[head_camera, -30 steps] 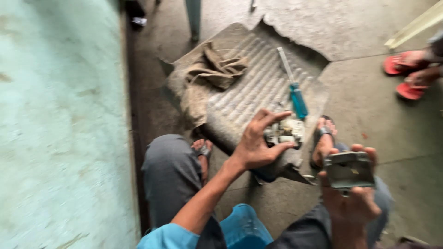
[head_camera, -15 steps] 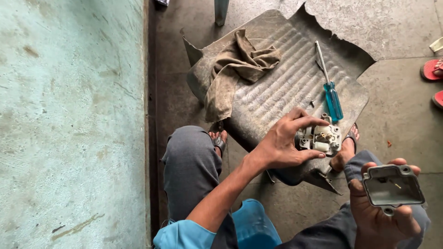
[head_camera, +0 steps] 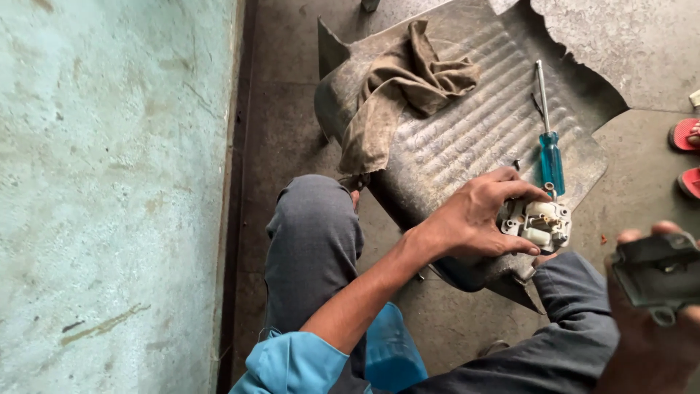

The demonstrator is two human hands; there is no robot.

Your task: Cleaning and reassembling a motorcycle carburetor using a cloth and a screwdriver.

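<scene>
My left hand (head_camera: 477,219) grips a small metal carburetor body (head_camera: 539,222) with pale plastic parts inside, resting on the near edge of a ribbed rubber mat (head_camera: 467,138). At the lower right, my right hand (head_camera: 649,328) holds up a dark grey metal cover (head_camera: 660,273) with a small lug at its bottom, close to the camera. A screwdriver (head_camera: 548,138) with a blue handle lies on the mat just beyond the carburetor body.
A dirty brown rag (head_camera: 397,98) is crumpled on the mat's far left part. A pale green wall (head_camera: 109,190) runs along the left. My knees in grey trousers frame the mat. Another person's red sandals (head_camera: 685,157) are at the right edge.
The view has closed in and shifted. My left hand has settled around the carburetor body. My right hand with the cover has moved to the lower right, nearer the camera.
</scene>
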